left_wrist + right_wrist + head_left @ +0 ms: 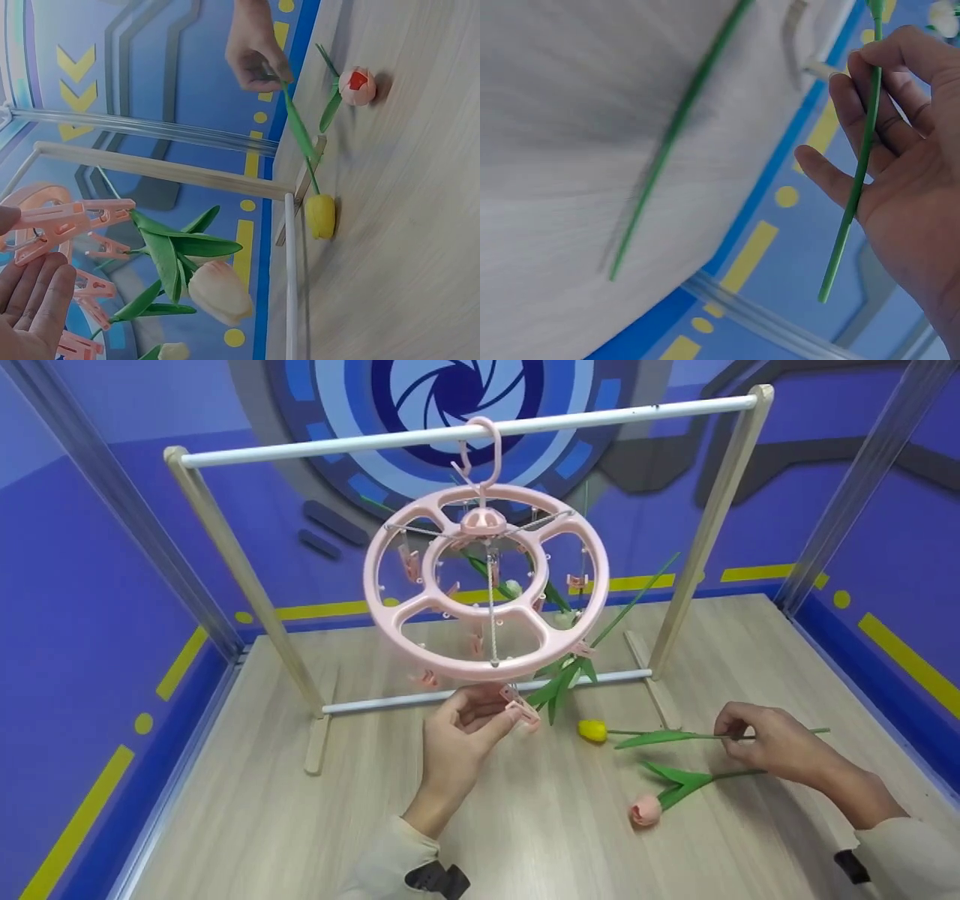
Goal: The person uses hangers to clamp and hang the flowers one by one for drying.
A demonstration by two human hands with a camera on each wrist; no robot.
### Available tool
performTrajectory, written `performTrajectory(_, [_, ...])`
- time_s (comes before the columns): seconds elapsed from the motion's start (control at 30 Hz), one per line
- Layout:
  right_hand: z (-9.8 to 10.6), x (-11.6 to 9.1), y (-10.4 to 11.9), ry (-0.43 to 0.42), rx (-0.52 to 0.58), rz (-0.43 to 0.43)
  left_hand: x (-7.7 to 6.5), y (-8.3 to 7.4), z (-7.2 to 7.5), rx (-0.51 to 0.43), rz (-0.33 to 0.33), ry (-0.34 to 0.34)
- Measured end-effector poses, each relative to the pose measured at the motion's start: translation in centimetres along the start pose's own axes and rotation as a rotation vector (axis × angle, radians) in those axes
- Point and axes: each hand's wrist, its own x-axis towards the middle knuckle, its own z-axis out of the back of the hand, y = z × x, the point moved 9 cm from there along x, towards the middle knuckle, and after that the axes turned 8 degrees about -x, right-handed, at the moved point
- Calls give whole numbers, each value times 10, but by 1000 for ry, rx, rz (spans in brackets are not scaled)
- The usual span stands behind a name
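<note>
A pink round clip hanger (384,619) hangs by its hook from the white bar of a wooden rack. At its front lower edge my left hand (459,739) pinches a pink clothespin (523,712) between thumb and fingers. In the left wrist view no stem shows in this clothespin (67,221). Over the table at the right, my right hand (772,742) pinches the green stem of a yellow tulip (592,730), its bloom pointing left. The right wrist view shows the stem (862,157) running across the palm. White tulips (221,291) hang from other clips of the hanger.
A pink tulip (646,811) lies on the wooden table (525,832), nearer than the yellow one. The rack has wooden posts (240,570), feet and a low white crossbar (390,703). Blue patterned walls (885,570) stand around the table.
</note>
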Motion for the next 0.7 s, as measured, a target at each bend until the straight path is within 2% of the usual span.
performTrajectory(0.13, [11,8,24,-48,-10,73,0,0,-1,-12,4,-1])
performTrajectory(0.4, [30,23,81,-120,45,292,1,-2,-2,-20,-6,3])
performTrajectory(0.7, [37,40,123,-104,70,351,0,-8,-9,-25,-33,45])
